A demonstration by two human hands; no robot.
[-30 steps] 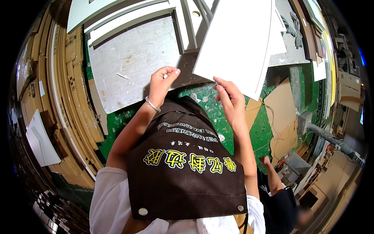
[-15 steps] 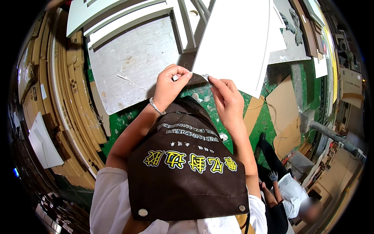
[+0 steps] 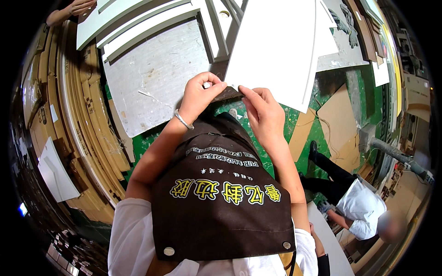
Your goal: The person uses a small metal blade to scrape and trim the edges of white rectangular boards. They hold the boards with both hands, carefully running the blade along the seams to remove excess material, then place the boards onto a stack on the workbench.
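A large white panel reaches toward me, its near left corner between my two hands. My left hand, with a silver bracelet at the wrist, is closed, and a small white scrap shows within its curled fingers. Its thumb and fingertip meet beside the panel's corner. My right hand pinches with thumb and forefinger at the panel's near edge; what lies in the pinch, if anything, is too small to make out. A dark brown surface shows just below the corner.
A grey metal-topped table carries white frame-like parts. Dark gloves lie at the far right. Flattened cardboard is stacked along the left. On the right a person in a light shirt bends; another person's hand appears top left.
My right hand has shifted slightly left and up, closer to my left hand. The person on the right has moved rightward, and another person's hand has come in at the top left.
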